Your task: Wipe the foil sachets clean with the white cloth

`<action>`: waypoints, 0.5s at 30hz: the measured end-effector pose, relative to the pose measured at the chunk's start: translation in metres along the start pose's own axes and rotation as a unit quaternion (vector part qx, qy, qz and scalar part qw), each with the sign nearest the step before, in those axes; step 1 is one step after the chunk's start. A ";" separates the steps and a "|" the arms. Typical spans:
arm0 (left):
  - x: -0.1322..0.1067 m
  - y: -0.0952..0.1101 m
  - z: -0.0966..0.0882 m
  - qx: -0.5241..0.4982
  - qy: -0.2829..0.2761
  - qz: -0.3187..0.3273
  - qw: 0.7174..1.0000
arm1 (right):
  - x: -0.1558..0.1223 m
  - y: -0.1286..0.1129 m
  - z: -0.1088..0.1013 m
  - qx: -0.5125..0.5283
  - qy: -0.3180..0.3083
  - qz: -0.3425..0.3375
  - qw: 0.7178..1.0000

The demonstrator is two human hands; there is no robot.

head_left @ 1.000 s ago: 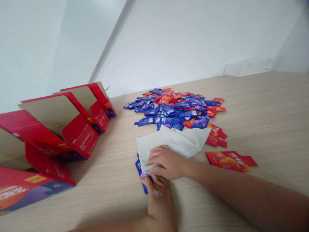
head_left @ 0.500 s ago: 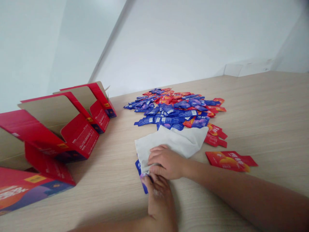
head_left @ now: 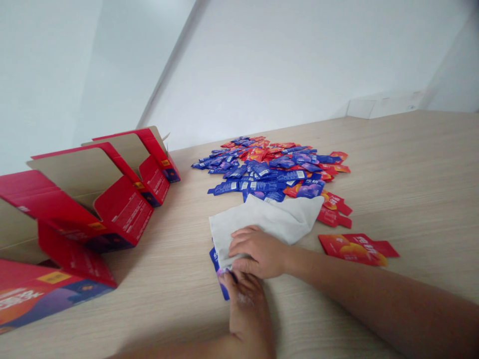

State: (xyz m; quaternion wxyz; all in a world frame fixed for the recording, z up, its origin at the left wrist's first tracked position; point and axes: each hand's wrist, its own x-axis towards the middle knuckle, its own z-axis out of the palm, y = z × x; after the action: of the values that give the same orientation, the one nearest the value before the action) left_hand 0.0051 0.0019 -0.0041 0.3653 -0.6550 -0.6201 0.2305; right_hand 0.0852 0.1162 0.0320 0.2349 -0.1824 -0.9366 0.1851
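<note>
A white cloth (head_left: pixel 269 215) lies spread and creased on the wooden table, covering part of a blue sachet (head_left: pixel 214 257). My right hand (head_left: pixel 258 251) is on the cloth's near left part, its fingers bent together over the fabric. Just below it, my left hand (head_left: pixel 247 296) holds the sachet's near end against the table with curled fingers. The two hands touch, and my left fingertips are partly hidden under the right hand and the cloth edge. To the right of my right forearm lies a single red sachet (head_left: pixel 352 249) with an orange fruit print.
Beyond the cloth is a pile of blue and red sachets (head_left: pixel 262 169). Open red cartons (head_left: pixel 123 209) stand in a row along the left. A pale wall (head_left: pixel 299 65) rises behind the table, with a white box-like object (head_left: pixel 385 104) against it at the far right.
My right hand has shifted very slightly on the cloth. My left hand, the sachets and the cartons look the same as before.
</note>
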 end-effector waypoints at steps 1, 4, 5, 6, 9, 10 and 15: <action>0.000 0.001 0.000 0.004 -0.010 -0.010 1.000 | 0.000 0.000 0.000 0.007 -0.003 -0.014 1.000; 0.000 -0.001 -0.001 -0.004 -0.015 -0.004 1.000 | 0.000 0.000 0.000 0.021 -0.005 -0.036 0.999; 0.000 -0.003 -0.002 -0.007 -0.009 0.004 1.000 | 0.001 -0.001 -0.001 0.022 -0.005 -0.035 0.999; 0.000 -0.005 -0.002 -0.008 0.000 0.012 1.000 | 0.001 -0.001 -0.001 0.021 -0.005 -0.030 0.999; 0.000 -0.010 -0.004 -0.001 0.022 0.019 1.000 | 0.001 -0.004 -0.002 0.004 -0.001 0.005 1.000; 0.000 -0.011 -0.004 0.000 0.024 0.018 1.000 | 0.001 -0.004 -0.002 -0.003 0.001 0.019 1.000; 0.001 -0.010 -0.006 -0.015 0.014 0.013 1.000 | 0.001 -0.004 -0.001 -0.022 0.003 0.052 0.998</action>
State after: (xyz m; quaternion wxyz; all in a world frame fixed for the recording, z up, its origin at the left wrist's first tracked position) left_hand 0.0028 0.0015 0.0074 0.3610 -0.6713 -0.6100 0.2168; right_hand 0.0838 0.1132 0.0345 0.2238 -0.2363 -0.9291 0.1756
